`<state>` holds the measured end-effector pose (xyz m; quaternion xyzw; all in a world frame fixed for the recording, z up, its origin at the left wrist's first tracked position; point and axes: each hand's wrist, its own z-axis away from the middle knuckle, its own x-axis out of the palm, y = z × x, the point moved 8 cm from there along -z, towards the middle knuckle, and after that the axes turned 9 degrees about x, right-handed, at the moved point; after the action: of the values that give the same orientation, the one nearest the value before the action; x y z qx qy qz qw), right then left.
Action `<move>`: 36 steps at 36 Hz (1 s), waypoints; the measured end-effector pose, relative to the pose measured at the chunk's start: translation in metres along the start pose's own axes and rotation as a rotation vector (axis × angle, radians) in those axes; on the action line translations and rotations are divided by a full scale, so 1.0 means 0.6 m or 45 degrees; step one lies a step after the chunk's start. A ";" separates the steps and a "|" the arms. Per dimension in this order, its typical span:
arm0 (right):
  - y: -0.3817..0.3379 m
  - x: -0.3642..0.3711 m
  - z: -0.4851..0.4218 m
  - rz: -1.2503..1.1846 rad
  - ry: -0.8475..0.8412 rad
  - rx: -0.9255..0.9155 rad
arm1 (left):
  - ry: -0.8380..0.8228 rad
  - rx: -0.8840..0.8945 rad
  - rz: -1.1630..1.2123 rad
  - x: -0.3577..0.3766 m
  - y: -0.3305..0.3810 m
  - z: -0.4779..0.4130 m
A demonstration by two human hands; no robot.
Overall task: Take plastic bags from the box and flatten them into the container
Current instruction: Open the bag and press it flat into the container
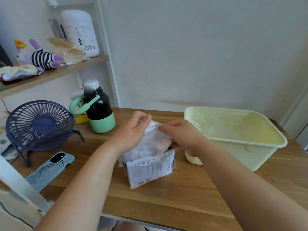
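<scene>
A small white printed cardboard box (148, 169) stands open-topped in the middle of the wooden table. A wad of clear plastic bags (150, 144) bulges out of its top. My left hand (133, 130) holds the wad from the left, fingers curled over its upper edge. From the right, my right hand (181, 135) pinches the top edge of a bag with fingertips. The pale yellow plastic container (260, 149) sits to the right of the box, with clear plastic lying flat inside it (221, 124).
A black and green water bottle (98, 110) stands behind the box to the left. A dark blue desk fan (39, 125) and a phone in a blue case (50, 170) lie further left. A shelf (55, 72) above holds a plush toy and bottles.
</scene>
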<state>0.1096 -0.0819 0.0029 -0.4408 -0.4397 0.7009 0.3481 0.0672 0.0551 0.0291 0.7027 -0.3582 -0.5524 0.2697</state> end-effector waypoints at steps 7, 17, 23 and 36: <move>-0.005 -0.015 0.000 -0.588 -0.005 0.082 | -0.036 -0.102 0.114 0.012 -0.023 0.006; -0.062 -0.151 0.051 -0.635 0.672 -0.392 | 0.052 0.109 0.036 0.011 0.052 -0.005; -0.082 -0.144 0.071 -0.519 0.394 -0.481 | -0.069 0.109 0.491 0.060 0.092 -0.034; -0.005 -0.176 0.066 -0.608 -0.095 0.015 | -0.172 0.156 1.230 0.130 0.167 -0.061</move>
<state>0.1121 -0.1854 0.0476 -0.2960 -0.5399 0.6170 0.4901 0.0922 -0.0678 0.0705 0.4334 -0.6917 -0.3863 0.4295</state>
